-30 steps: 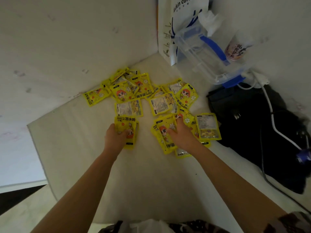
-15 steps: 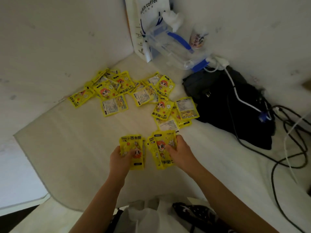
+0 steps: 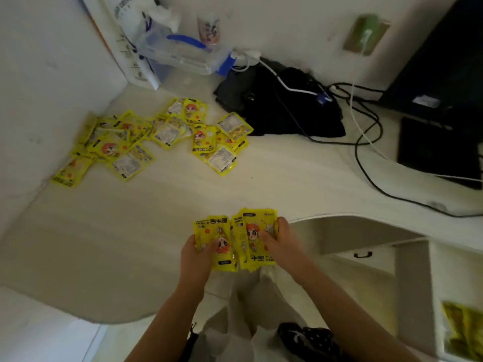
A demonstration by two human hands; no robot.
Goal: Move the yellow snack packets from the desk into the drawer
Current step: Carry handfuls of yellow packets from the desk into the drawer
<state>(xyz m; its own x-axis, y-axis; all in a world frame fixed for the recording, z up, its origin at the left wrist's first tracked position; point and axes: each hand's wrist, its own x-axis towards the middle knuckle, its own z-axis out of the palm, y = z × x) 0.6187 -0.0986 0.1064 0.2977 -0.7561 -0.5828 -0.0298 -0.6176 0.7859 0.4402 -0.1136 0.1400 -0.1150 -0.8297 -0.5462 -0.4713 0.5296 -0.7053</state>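
Note:
Each hand holds yellow snack packets over the desk's front edge. My left hand [image 3: 194, 256] grips one bunch [image 3: 215, 241] and my right hand [image 3: 281, 244] grips another bunch [image 3: 254, 236], side by side. Several more yellow packets [image 3: 162, 134] lie scattered on the white desk [image 3: 130, 231] near the back left corner. At the lower right an open white drawer [image 3: 435, 309] shows yellow packets [image 3: 462, 333] inside.
A black bag [image 3: 285, 111] with cables lies at the back. A clear plastic container with a blue handle [image 3: 183, 53] and a paper bag [image 3: 125, 35] stand in the corner. A dark monitor [image 3: 439, 69] is on the right. A closed drawer with a handle [image 3: 362, 254] sits under the desk.
Both hands have lifted their packets off the pile and drawn them back to the desk's front edge. The view has swung right, so the open drawer now shows.

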